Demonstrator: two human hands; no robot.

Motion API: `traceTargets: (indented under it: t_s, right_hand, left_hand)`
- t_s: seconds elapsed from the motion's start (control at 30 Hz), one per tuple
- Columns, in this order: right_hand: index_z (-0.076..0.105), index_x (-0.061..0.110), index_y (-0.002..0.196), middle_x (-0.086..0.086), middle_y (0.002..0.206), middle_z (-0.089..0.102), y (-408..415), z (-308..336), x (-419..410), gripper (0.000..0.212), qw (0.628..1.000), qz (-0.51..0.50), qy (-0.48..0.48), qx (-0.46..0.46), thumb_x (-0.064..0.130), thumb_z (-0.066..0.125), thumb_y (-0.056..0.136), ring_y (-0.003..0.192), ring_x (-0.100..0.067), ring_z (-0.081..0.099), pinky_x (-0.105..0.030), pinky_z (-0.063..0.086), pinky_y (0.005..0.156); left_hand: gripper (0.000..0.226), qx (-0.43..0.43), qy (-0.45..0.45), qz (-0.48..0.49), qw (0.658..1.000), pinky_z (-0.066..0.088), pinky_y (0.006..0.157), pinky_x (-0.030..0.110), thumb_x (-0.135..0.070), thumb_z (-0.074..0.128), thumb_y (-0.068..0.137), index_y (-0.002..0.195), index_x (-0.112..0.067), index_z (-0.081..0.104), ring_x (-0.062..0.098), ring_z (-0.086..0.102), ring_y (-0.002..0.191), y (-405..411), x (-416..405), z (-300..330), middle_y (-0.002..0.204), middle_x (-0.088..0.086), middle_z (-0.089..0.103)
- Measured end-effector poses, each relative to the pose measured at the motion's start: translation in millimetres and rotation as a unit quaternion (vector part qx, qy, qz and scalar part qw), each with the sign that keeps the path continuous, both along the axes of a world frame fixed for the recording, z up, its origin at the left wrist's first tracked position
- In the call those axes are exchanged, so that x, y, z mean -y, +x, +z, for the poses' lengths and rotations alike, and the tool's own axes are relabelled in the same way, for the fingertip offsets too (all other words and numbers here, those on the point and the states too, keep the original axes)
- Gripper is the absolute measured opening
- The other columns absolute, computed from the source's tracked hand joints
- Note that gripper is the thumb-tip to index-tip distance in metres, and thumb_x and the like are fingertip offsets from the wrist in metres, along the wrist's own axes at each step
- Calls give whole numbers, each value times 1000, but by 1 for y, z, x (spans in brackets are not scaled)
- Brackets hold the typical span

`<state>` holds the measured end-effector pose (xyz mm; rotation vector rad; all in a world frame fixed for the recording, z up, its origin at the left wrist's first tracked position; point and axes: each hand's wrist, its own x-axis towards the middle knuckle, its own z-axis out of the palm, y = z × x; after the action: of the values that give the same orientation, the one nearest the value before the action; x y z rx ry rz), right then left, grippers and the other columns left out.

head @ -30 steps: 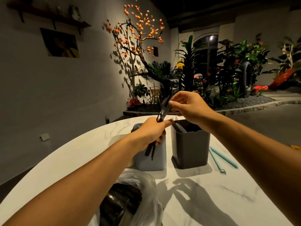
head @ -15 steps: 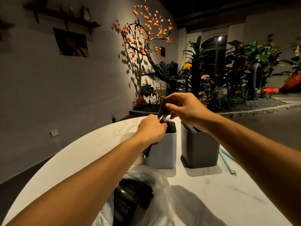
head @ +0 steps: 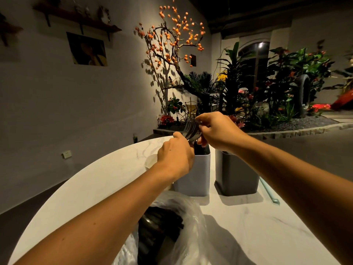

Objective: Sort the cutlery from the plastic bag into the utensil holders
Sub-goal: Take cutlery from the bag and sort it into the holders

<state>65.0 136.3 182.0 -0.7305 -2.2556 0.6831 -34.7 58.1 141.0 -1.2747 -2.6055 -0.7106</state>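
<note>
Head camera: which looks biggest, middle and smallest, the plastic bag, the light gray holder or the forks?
1. Plastic bag, though it sits nearest the camera, so partly unsure.
2. Light gray holder.
3. Forks, gripped by both hands.

You are sitting in what looks like a decorated dining or café room, dimly lit. You have a round white marble table (head: 107, 176) before you. On your left, a plain wall carries a wooden shelf (head: 76, 17) with small ornaments and an unframed picture (head: 88, 49). Ahead, a stone-edged indoor garden bed (head: 298, 129) holds a spotlit tree with orange fruits (head: 172, 35), palms and red flowers, with an arched window (head: 254, 54) behind.
</note>
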Motion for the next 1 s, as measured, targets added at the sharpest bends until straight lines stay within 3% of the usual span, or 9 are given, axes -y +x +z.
traceTargets:
  t_s: [0.1,0.23,0.37,0.5,0.67,0.73,0.83,0.9,1.0]
  right_hand:
    - [58,19,126,-5,104,67,1,-4,-3,31,998,-17,26,-60,13,60,96,71,-10,69,-23,59,66]
    - [64,25,99,5,91,69,8,0,-7,18,996,18,38,-76,14,72,88,82,-8,68,-27,58,78]
    - [62,25,88,-1,87,71,14,3,-5,20,992,80,-22,-95,6,66,90,80,-13,70,-20,54,65]
    - [64,23,90,-3,86,71,15,5,-5,15,990,84,-28,-111,8,68,89,80,-13,70,-20,55,65]
    - [63,22,94,-1,92,66,10,4,-3,11,993,68,-22,-93,21,72,87,81,-11,66,-28,56,73]
    - [61,21,102,-1,98,63,9,4,-3,17,995,50,-21,-84,26,71,88,84,-12,65,-29,57,73]
    - [52,14,124,-6,105,63,10,2,-1,39,983,81,-124,-111,18,68,90,84,-17,71,-29,60,67]
    - [52,10,131,-8,109,65,12,2,-1,45,976,104,-153,-115,16,68,89,84,-17,72,-29,61,70]
    - [62,12,121,-3,100,71,17,8,-1,37,977,128,-146,-91,18,71,85,80,-10,72,-20,57,63]
  left_hand:
    - [48,77,10,-15,997,44,62,32,-50,59,95,120,-10,50,25,60,85,-9,-6,-4,101,9,63]
    - [53,177,10,-50,983,35,50,26,-58,61,91,116,-12,55,15,50,62,-14,-6,-4,78,3,55]
    - [65,252,16,-54,966,43,56,28,-60,54,92,131,-9,45,17,55,70,-13,-6,-2,90,6,58]
    - [51,225,38,-74,971,43,59,30,-52,44,101,131,-12,36,18,55,75,-6,-2,-2,95,6,58]
    - [26,189,105,-123,969,39,59,29,-39,40,106,120,-18,50,16,55,79,0,3,0,103,6,63]
    - [24,166,104,-119,973,40,59,28,-37,45,106,120,-19,51,15,55,77,0,7,2,101,4,63]
    - [25,105,91,-113,984,49,66,32,-43,49,103,118,-23,49,18,60,83,-1,11,3,100,1,63]
    - [22,157,107,-164,968,48,64,30,-43,49,103,110,-23,55,15,59,78,-3,12,3,93,1,64]
    - [22,289,115,-225,923,42,49,23,-43,52,102,90,-25,57,11,47,57,-3,15,4,70,-1,55]
